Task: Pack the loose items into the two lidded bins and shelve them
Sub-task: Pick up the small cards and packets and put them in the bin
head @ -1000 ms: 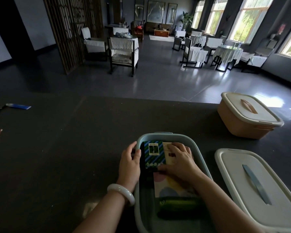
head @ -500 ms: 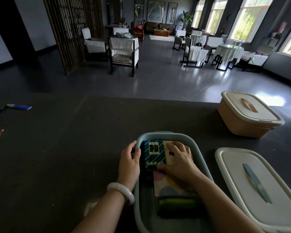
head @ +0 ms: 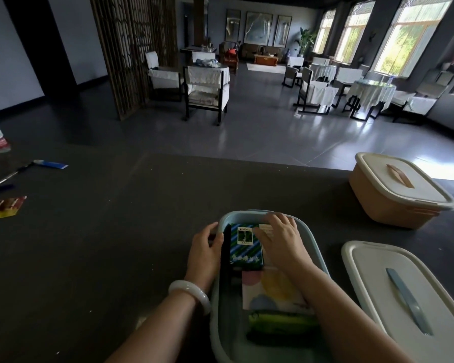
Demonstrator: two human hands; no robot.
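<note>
Blue bin (head: pixel 222 305) open, part-packed.
Right hand (head: pixel 281 239) has slid farther in, flat on box (head: pixel 245 247); left hand (head: pixel 203 248) grips rim. Items remain far left.

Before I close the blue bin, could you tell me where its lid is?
The white lid lies flat on the table at lower right in the head view, just right of the blue bin, in front of the closed orange bin.
</note>
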